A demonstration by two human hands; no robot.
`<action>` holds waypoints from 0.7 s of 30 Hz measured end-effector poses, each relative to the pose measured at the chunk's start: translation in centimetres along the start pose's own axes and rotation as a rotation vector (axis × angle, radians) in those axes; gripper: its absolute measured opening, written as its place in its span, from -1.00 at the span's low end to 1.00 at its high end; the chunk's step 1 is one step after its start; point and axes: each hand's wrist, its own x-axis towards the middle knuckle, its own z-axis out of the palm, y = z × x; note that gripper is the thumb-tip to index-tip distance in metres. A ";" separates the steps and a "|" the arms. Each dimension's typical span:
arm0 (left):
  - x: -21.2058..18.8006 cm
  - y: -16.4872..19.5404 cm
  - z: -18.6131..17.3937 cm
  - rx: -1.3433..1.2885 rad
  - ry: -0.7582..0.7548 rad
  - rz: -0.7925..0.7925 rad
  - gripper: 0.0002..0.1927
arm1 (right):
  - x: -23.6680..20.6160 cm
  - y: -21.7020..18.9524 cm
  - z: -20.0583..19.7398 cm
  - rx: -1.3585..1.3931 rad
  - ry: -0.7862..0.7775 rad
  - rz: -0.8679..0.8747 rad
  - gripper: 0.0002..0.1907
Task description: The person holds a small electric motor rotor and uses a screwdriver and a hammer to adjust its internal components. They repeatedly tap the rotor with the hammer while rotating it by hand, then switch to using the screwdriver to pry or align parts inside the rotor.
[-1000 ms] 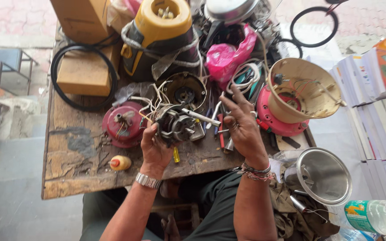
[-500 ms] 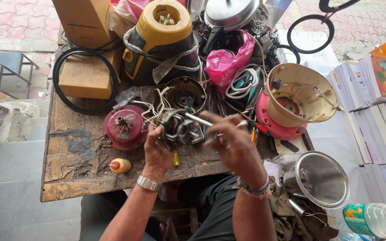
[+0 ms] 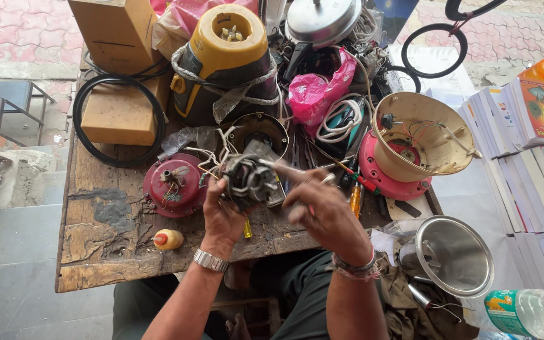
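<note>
- Motor (image 3: 249, 179): a bare wound motor core with loose white leads, held up just above the worktop (image 3: 96, 252), right of the red base (image 3: 174, 184) and in front of the dark ring housing (image 3: 258, 131).
- Left hand (image 3: 221, 214): clenched round the motor's lower body from beneath, steel watch at the wrist.
- Right hand (image 3: 322, 208): blurred, fingers spread beside the motor's right side; a thin shaft or tool tip seems to sit at its fingertips, but whether it grips anything cannot be told.
- Handling, by judgement: the motor looks dense and heavy for its bulk, rigid in its metal frame, with sharp edges. The windings and leads look fragile, so the frame is the sound place to grasp, not the wires.
- Cream shell (image 3: 420, 135): open, tilted on a red base well right of the motor; inside show a plug, thin wires and a red part.
- Steel jar (image 3: 451, 255): right of and nearer than the motor, mouth up, a blade fitting at its bottom.
- Yellow mixer (image 3: 225, 60): behind the motor, cord wound round it, coupler in its top recess.
- Pink bag (image 3: 316, 88): behind and right of the motor, contents hidden.
- Small bottle (image 3: 168, 239): lying on the worktop, left of the left hand.
</note>
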 end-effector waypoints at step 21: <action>0.6 0.5 1.4 -0.025 -0.103 -0.112 -0.46 | -0.7 0.4 -2.1 0.001 0.190 0.087 -0.28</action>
